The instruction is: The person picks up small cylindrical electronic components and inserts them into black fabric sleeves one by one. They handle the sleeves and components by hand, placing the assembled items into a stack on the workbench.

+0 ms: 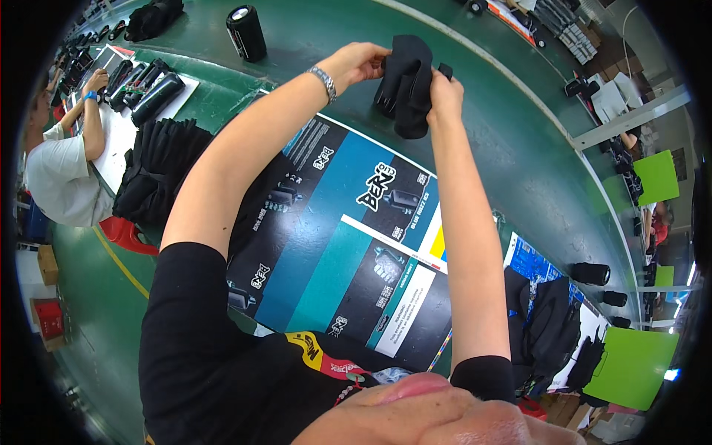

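A black, soft-looking cloth pouch (pixel 411 85) is held out at arm's length over the far part of the green worktop. My left hand (pixel 361 64) pinches its left edge between thumb and fingers. The fingers of my right hand (pixel 446 98) are closed on its right side, where a short black tab sticks up. A darker, ribbed-looking part shows at the pouch's lower left; I cannot tell whether it is a separate thing. Upright on the worktop, beyond my left hand, stands a black cylinder (pixel 246 34) like a portable speaker.
Large printed sheets (pixel 311 245) cover the worktop before me. Folded black cloth (pixel 159 174) is heaped at left, near a co-worker (pixel 67 170) and several black cylinders (pixel 157 98). More black cloth (pixel 552 315) lies at right, with another dark cylinder (pixel 591 274) beyond.
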A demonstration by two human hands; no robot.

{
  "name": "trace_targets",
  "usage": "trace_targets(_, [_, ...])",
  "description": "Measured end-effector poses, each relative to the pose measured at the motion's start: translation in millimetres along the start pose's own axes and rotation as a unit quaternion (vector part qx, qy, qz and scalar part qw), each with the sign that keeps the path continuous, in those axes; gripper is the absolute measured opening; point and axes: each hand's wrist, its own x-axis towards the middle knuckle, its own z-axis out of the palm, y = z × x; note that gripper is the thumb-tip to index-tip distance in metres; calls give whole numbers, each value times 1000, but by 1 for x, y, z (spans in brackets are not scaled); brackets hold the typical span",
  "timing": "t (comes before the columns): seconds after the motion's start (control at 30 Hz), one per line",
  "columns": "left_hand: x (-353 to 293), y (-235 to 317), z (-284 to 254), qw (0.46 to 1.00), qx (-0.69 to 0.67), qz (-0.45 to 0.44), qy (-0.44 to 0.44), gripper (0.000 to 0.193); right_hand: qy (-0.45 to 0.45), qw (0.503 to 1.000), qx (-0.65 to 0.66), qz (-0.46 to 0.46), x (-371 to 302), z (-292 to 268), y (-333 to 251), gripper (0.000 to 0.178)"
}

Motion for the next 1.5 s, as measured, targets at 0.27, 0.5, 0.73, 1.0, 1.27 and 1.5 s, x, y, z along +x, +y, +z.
trace_targets(0.27, [-2,-24,0,988,129,-46,68,10,60,973,-159,-156,18,-18,37,22])
trace_targets(0.5, [3,-4,19,981,193,27,18,27,67,965,-234,-96,18,-29,22,24])
trace_targets(0.73, [14,-29,44,995,54,-36,-72,31,36,997,-71,19,0,-38,19,23])
trace_targets(1.0, [87,-92,-47,872,434,221,-59,27,43,961,-243,-129,-30,-35,18,21])
trace_targets(1.27, [58,-122,6,592,674,430,105,24,94,894,-425,-105,-18,-77,47,24])
trace_targets(1.5, [1,-85,93,996,-36,74,-45,65,96,971,-208,-68,-18,-102,49,33])
